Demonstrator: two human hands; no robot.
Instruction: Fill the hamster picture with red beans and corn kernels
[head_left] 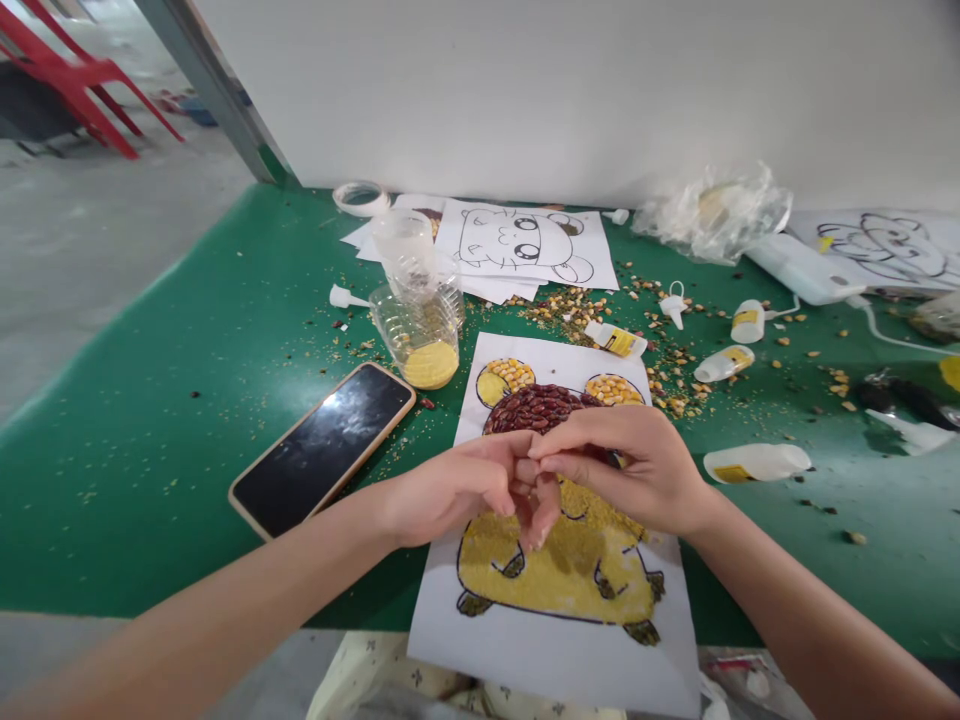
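My left hand (pixel 480 485) hovers over a seed picture (pixel 551 590), its fingers loosely bent and apart. My right hand (pixel 626 465) meets it there, thumb and forefinger pinched against the tip of a left finger. Whatever sits between those fingertips, if anything, is too small to make out. The picture is a bear-like animal on white paper, with dark red beans (pixel 536 405) across the head and corn kernels (pixel 615 389) in the ears. Yellow grains cover the body, and dark green bits fill the small feet. Both hands hide its middle.
Left of the paper lies a phone (pixel 322 450), with a clear plastic cup (pixel 420 340) of yellow grains behind it. Several glue bottles (pixel 757 463) lie to the right. Loose seeds (pixel 570 305) scatter near a cartoon drawing (pixel 525 243), tape roll (pixel 361 198) and crumpled plastic bag (pixel 716 215).
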